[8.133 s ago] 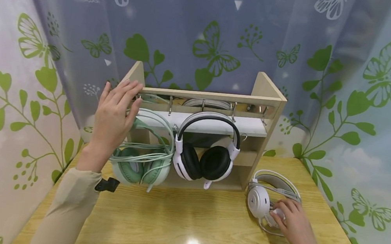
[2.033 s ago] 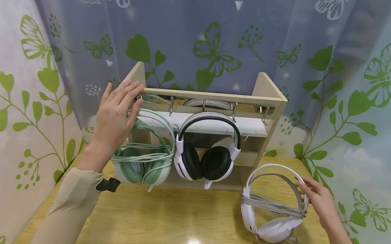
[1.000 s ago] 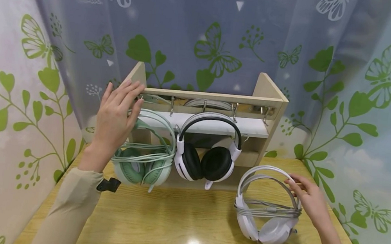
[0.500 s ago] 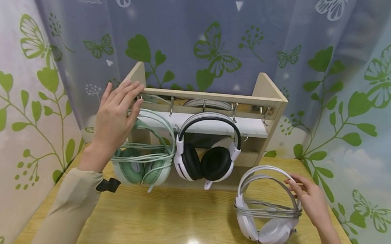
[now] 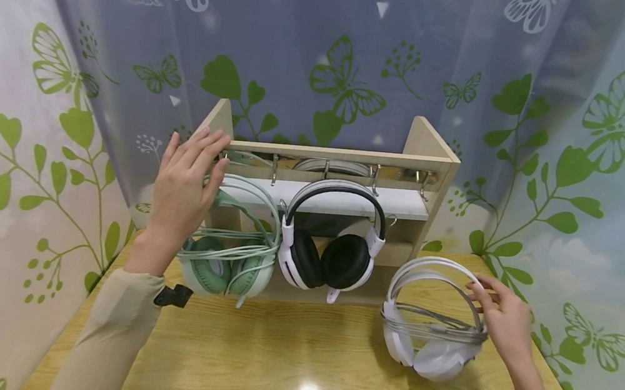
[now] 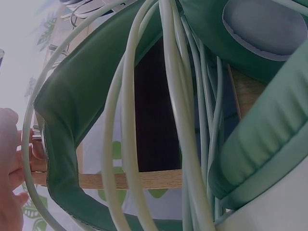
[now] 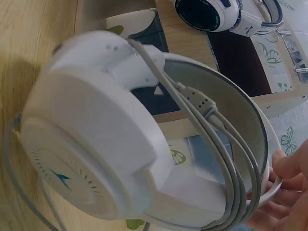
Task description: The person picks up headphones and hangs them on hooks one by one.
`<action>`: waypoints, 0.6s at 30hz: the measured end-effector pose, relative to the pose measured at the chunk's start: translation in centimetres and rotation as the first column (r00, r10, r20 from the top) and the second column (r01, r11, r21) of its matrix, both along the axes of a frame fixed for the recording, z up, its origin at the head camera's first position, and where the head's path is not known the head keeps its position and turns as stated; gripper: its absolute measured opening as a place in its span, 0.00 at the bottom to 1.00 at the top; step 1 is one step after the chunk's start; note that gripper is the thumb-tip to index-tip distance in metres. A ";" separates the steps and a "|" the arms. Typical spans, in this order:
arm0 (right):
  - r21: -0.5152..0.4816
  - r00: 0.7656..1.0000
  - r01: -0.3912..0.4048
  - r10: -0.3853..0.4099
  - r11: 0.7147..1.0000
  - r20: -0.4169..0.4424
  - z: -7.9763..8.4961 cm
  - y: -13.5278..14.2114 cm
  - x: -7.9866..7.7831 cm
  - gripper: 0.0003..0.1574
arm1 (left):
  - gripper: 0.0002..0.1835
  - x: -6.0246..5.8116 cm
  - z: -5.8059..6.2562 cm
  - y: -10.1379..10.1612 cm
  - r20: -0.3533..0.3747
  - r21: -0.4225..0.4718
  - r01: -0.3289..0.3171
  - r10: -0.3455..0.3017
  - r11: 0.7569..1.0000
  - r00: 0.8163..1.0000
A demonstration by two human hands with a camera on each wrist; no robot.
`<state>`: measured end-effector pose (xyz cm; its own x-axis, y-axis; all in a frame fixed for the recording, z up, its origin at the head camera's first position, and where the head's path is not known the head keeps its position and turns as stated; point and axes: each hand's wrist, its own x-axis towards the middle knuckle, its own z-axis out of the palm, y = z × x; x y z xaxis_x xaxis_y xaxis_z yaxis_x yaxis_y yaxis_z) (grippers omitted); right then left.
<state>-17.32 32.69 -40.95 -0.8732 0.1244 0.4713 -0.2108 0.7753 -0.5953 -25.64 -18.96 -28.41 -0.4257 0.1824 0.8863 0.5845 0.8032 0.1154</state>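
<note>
My right hand (image 5: 506, 323) pinches the headband of white headphones (image 5: 397, 341) between thumb and fingers, at its right side. They stand upright over the table, ear cups downward, with grey cable wound across the band; the right wrist view shows a blue mark on one ear cup (image 7: 72, 144). My left hand (image 5: 183, 189) rests with straight fingers on the upper left corner of a wooden rack (image 5: 316, 152). Below it hang mint-green headphones (image 5: 250, 277) wrapped in their cable, which fill the left wrist view. White headphones with black pads (image 5: 348, 261) hang beside these.
Metal hooks line the rack's front rail, and the rightmost hook (image 5: 424, 187) bears nothing. A white shelf (image 5: 402, 202) lies behind them. The wooden table (image 5: 252, 352) extends in front, and a patterned curtain (image 5: 325, 64) stands behind the rack.
My right hand has gone from an ear cup to the headband, and the white headphones came upright. In the last half second they rose slightly and shifted right. My left hand stays put.
</note>
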 end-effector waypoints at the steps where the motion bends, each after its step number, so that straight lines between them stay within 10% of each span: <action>1: -0.006 1.000 0.008 -0.008 1.000 -0.012 0.0 0.1 -0.1 0.20 | 0.21 0.0 0.0 0.0 -0.001 0.000 0.001 -0.001 1.000 1.000; 18: -0.013 0.998 0.008 -0.009 1.000 -0.067 2.0 0.4 -0.2 0.19 | 0.21 -0.1 0.0 0.1 0.006 0.001 0.002 -0.003 1.000 1.000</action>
<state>-17.50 33.05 -38.92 -0.8386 0.1381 0.5269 -0.2440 0.7697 -0.5900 -25.72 -18.88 -28.42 -0.4303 0.1824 0.8841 0.5858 0.8015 0.1198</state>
